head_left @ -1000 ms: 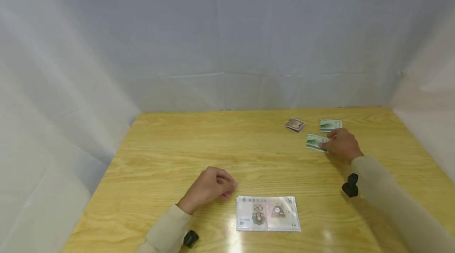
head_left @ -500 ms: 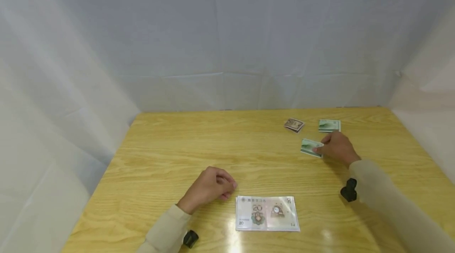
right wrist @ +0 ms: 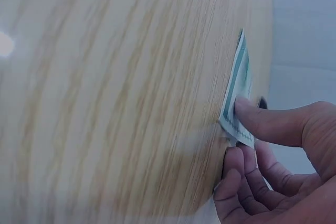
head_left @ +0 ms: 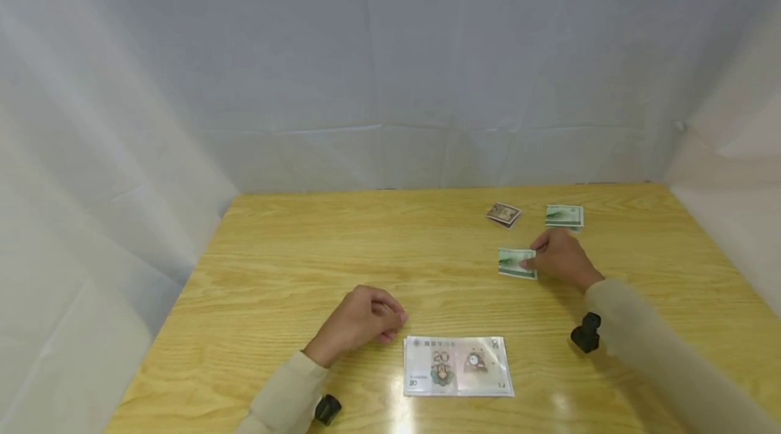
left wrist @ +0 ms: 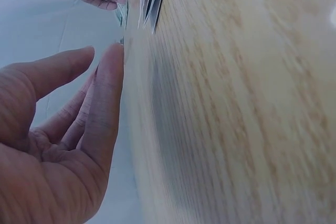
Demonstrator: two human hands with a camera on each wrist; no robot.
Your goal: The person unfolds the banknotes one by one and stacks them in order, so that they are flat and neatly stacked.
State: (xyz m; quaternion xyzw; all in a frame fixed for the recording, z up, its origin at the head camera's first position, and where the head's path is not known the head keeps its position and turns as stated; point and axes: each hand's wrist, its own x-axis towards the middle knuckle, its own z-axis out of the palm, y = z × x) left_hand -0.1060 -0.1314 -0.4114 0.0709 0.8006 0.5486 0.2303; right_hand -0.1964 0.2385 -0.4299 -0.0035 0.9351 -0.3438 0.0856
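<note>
My right hand (head_left: 563, 260) pinches a small green banknote (head_left: 512, 262) by its right end, thumb on top. In the right wrist view the thumb presses on the green banknote (right wrist: 239, 90) with the fingers curled beneath it. My left hand (head_left: 363, 322) rests at the table's front, fingers loosely bent, thumb and forefinger apart in the left wrist view with nothing between them. Just right of it lies a stack of larger 20 banknotes (head_left: 457, 366).
A second green banknote (head_left: 564, 215) lies at the back right, beyond the right hand. Left of it is a folded brown banknote (head_left: 504, 213). The wooden table (head_left: 305, 244) ends at a pale cloth backdrop (head_left: 390, 81), with more cloth at both sides.
My right hand has moved left and slightly nearer with the green banknote, away from the other green one. The left hand has stayed where it was.
</note>
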